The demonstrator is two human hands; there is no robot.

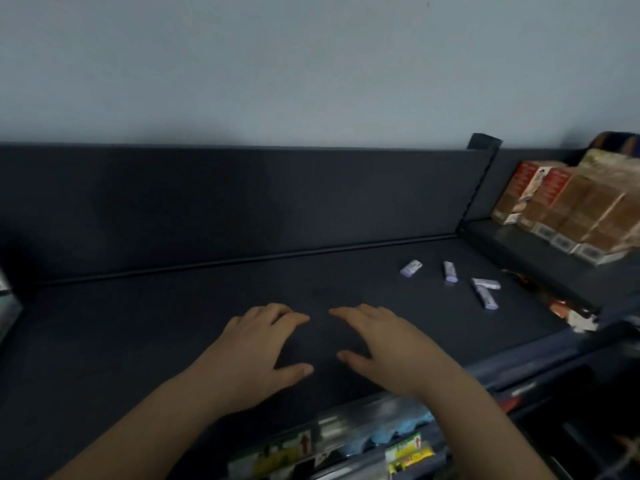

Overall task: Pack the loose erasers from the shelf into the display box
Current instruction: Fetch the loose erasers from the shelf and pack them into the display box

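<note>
Lilac erasers (450, 271) lie at two o'clock from the empty, splayed right hand (391, 344) (the nearer). The left hand (258, 344) matches.

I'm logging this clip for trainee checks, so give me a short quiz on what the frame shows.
1. How many loose erasers lie on the shelf?
2. True or false: the left hand grips one of them.
3. Relative to the right hand, the erasers lie: A) under its palm, B) farther back and to its right, C) between the two hands.
Key: 1) four; 2) false, both hands are open and hold nothing; 3) B.
</note>
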